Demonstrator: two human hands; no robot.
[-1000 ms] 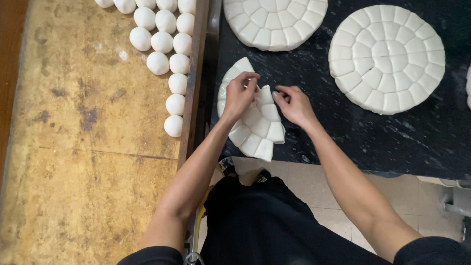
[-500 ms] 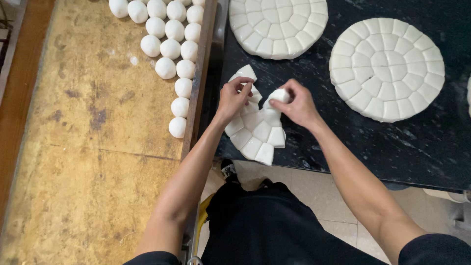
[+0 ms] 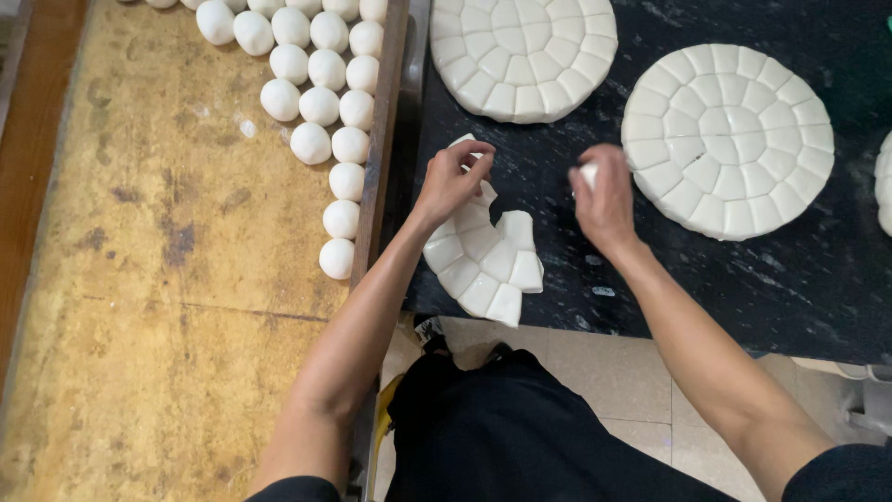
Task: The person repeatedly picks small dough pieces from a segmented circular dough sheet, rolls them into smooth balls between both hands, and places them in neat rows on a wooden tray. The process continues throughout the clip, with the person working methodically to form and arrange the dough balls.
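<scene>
On the black counter [image 3: 706, 307], left hand [image 3: 452, 181] pinches the half-used dough disc [image 3: 483, 260]; right hand [image 3: 604, 200] closes around a dough piece [image 3: 588, 172]. Rolled balls [image 3: 321, 93] fill the board [image 3: 139, 279]; two whole discs [image 3: 727, 138] remain.

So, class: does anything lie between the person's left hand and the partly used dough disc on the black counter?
Nothing visible does. The left hand already rests on the top of the partly used dough disc, pinching a piece at its upper edge. The right hand is off to the side, apart from it, closed around a small white piece.
</scene>
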